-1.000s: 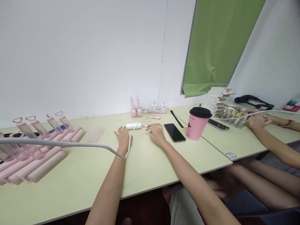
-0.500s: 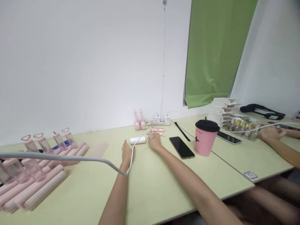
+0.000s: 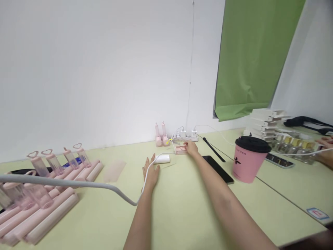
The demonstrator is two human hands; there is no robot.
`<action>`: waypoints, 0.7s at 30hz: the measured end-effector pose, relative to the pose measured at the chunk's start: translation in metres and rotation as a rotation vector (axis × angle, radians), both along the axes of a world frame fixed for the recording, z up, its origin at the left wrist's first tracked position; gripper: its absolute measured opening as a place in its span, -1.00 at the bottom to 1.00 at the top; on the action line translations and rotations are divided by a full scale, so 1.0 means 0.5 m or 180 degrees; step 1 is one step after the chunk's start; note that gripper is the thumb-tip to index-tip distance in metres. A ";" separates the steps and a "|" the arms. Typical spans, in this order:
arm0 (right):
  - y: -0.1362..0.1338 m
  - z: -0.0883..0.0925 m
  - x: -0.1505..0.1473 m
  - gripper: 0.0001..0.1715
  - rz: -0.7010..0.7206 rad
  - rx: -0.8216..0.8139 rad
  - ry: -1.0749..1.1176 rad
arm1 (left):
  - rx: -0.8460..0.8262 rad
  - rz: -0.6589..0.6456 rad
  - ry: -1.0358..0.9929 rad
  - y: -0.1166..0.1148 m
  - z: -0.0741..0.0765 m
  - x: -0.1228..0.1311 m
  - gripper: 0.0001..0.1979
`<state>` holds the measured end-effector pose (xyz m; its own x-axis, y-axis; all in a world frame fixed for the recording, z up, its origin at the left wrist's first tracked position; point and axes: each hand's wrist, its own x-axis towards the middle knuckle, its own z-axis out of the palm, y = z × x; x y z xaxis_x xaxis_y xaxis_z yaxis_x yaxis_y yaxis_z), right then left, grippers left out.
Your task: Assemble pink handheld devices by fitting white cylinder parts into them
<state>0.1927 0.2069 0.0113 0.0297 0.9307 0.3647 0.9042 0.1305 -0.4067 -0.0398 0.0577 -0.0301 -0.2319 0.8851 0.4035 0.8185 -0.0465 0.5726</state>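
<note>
My left hand (image 3: 151, 173) rests with its fingers spread beside a white cylinder (image 3: 162, 159) that lies on the pale green table (image 3: 182, 215). Farther back, my right hand (image 3: 191, 148) has its fingers closed on the right end of a small pink case (image 3: 181, 149). A white cable runs to the case from the left, passing over my left hand. Two pink pieces (image 3: 161, 140) stand against the wall, next to a white power strip (image 3: 186, 138) with plugs in it.
A black phone (image 3: 217, 169) and a pink cup (image 3: 248, 161) stand right of my forearm. Pink tubes (image 3: 47, 211) and clear holders fill the left side. White boxes (image 3: 265, 123), glass bottles (image 3: 296, 147) and a person's hand (image 3: 325, 152) are at the right.
My right hand has moved right and taken hold of the pink case, which now lies nearer. My left hand's fingers have spread. The view has turned, with the cup closer.
</note>
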 end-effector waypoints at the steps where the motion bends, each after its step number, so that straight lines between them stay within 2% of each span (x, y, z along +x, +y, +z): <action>1: -0.009 0.004 0.003 -0.60 0.0056 0.0188 0.0047 | -0.0058 -0.0019 0.0067 -0.002 0.001 0.001 -0.45; 4: -0.048 0.026 0.015 -0.60 0.0329 0.0789 0.0224 | -0.0175 -0.0105 0.0230 -0.003 0.001 0.001 -0.49; 6: -0.085 0.044 0.029 -0.64 0.0578 0.0962 0.0291 | -0.0097 -0.0085 0.0327 -0.002 -0.002 0.002 -0.49; 10: -0.185 0.063 0.063 -0.67 0.1121 0.0812 0.0477 | 0.0112 0.0036 0.0396 0.001 -0.008 0.011 -0.47; 13: -0.261 0.047 0.058 -0.68 0.1240 0.0484 0.0533 | 0.0285 0.0000 0.0363 -0.001 -0.004 0.019 -0.45; 17: -0.315 0.002 -0.030 -0.70 0.1251 -0.0077 0.0884 | 0.0526 0.0084 0.0087 -0.010 0.019 0.009 -0.58; 19: -0.317 -0.017 -0.099 -0.68 0.1140 -0.0494 0.1211 | 0.0656 0.0190 -0.0262 -0.017 0.034 -0.011 -0.67; 21: -0.311 -0.025 -0.166 -0.64 0.1047 -0.0820 0.1530 | 0.0818 0.0518 -0.0711 -0.027 0.049 -0.041 -0.66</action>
<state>0.1097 0.0514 -0.0012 -0.1680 0.9751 0.1449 0.5423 0.2141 -0.8125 -0.0600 0.0442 -0.0056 -0.4687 0.7059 0.5311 0.6832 -0.0914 0.7244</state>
